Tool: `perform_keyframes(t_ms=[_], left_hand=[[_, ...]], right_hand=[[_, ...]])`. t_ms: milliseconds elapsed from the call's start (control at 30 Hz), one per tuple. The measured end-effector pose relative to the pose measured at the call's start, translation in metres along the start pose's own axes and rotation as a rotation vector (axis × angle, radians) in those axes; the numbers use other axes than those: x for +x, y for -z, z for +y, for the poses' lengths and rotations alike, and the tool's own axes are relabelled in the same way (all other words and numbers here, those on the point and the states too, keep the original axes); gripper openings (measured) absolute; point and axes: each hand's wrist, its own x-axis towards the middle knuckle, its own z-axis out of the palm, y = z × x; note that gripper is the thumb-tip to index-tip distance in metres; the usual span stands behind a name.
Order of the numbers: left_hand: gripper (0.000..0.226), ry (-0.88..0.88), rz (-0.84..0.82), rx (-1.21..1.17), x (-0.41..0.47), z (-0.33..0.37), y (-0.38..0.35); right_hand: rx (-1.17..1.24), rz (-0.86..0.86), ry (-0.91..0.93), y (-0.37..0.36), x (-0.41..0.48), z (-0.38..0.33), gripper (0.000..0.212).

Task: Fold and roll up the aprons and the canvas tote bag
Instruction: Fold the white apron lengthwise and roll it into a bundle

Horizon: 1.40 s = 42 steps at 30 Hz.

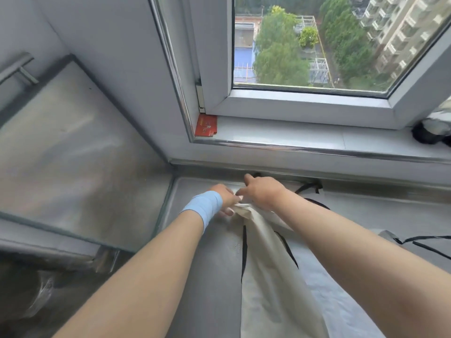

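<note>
Grey, faintly glossy surface (210, 276) fills the lower half of the view, running from 6 o'clock up to the window sill (292, 139) at 12. Cream canvas cloth (266, 276) with black straps, whether apron or tote I cannot tell, lies along the middle, stretching from 6 o'clock up to the hands near the centre. More black-strapped fabric (415, 242) lies at 3 o'clock, partly behind the right forearm. Both arms reach in from the bottom edge. The right hand (264, 191) rests on the cloth's far end, fingers curled down onto it; whether they pinch it I cannot tell. The left hand (225, 198), its wrist wrapped in a pale blue band (205, 207), has its fingers closed on the same gathered end, just beside the right. A small red card (206, 125) lies at the sill's left corner, at 11 o'clock.
</note>
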Motion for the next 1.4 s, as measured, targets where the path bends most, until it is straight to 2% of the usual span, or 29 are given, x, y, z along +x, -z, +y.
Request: perform_keyframes(t_ms=[100, 233, 300, 367, 400, 500, 567, 633, 700, 733, 800, 867, 1000, 1100, 1167, 1233, 1300, 1333, 1400], left_hand=[[0.030, -0.031, 0.000, -0.004, 0.014, -0.003, 0.004], [0.039, 0.039, -0.026, -0.192, 0.017, -0.008, 0.000], [0.035, 0.029, -0.055, -0.186, 0.015, -0.007, -0.005], [0.027, 0.048, -0.111, -0.267, 0.010, -0.005, -0.009], [0.024, 0.058, -0.128, -0.298, 0.008, -0.005, -0.011], [0.015, 0.062, -0.161, -0.301, -0.001, -0.005, -0.016], [0.026, 0.013, -0.127, -0.216, -0.003, -0.012, -0.021], [0.046, -0.024, -0.127, -0.149, -0.009, -0.017, -0.025], [0.057, -0.105, -0.157, -0.071, -0.017, -0.020, -0.030], [0.055, -0.161, -0.163, -0.017, -0.024, -0.019, -0.033], [0.035, -0.277, -0.132, 0.086, -0.037, -0.013, -0.040], [0.022, -0.310, -0.087, 0.047, -0.051, -0.004, -0.051], [0.037, -0.278, 0.026, -0.067, -0.059, 0.001, -0.065], [0.046, -0.261, -0.008, -0.069, -0.069, -0.003, -0.065], [0.042, -0.230, -0.039, -0.060, -0.080, -0.004, -0.064], [0.037, -0.190, -0.033, -0.064, -0.089, -0.006, -0.063], [0.030, -0.177, -0.018, -0.091, -0.093, -0.008, -0.064], [0.025, -0.180, -0.007, -0.115, -0.094, -0.009, -0.064], [0.021, -0.166, 0.035, -0.177, -0.093, -0.012, -0.065]], right_hand=[[-0.132, 0.007, 0.055, 0.001, 0.014, -0.001, 0.018], [-0.156, -0.023, 0.075, 0.004, 0.015, 0.006, 0.013], [-0.112, -0.022, 0.080, 0.002, 0.009, 0.013, 0.025], [-0.077, -0.073, 0.094, 0.000, 0.002, 0.013, 0.053], [-0.099, -0.110, 0.097, 0.000, -0.001, 0.012, 0.060], [-0.101, -0.155, 0.060, -0.003, -0.008, 0.008, 0.049], [-0.104, -0.166, 0.050, -0.007, -0.014, 0.007, 0.038], [-0.050, -0.097, 0.024, -0.013, -0.022, 0.008, 0.031], [0.059, 0.064, -0.020, -0.013, -0.031, 0.014, 0.020], [0.150, 0.170, -0.059, -0.009, -0.038, 0.018, 0.015], [0.340, 0.343, -0.141, 0.006, -0.048, 0.027, 0.014], [0.456, 0.433, -0.167, 0.024, -0.064, 0.037, 0.017], [0.485, 0.545, -0.199, 0.049, -0.091, 0.054, 0.022], [0.575, 0.693, -0.314, 0.064, -0.102, 0.068, 0.025], [0.658, 0.805, -0.322, 0.077, -0.105, 0.069, 0.026], [0.727, 0.762, -0.248, 0.086, -0.108, 0.060, 0.038], [0.726, 0.670, -0.167, 0.083, -0.111, 0.046, 0.062], [0.704, 0.682, -0.150, 0.078, -0.114, 0.038, 0.067], [0.621, 0.831, -0.136, 0.060, -0.120, 0.021, 0.062]])
